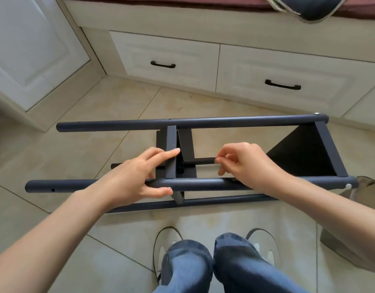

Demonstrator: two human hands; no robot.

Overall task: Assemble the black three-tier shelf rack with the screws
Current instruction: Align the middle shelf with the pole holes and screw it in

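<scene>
Roughly a third done by the look of it: the black metal-tube shelf rack (193, 122) lies on the tiled floor (55, 149), right-end shelf (305, 153) screwed on, while the left hand (137, 176) grips the near tube at the loose middle shelf (170, 152) and the right hand (243, 161) pinches something too small to make out.

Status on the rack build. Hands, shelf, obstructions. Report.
Left hand grips near pole at middle shelf, thumb by a screw. Right hand fingers pinched, contents unclear. End shelf screwed on. Nothing in the way.
</scene>
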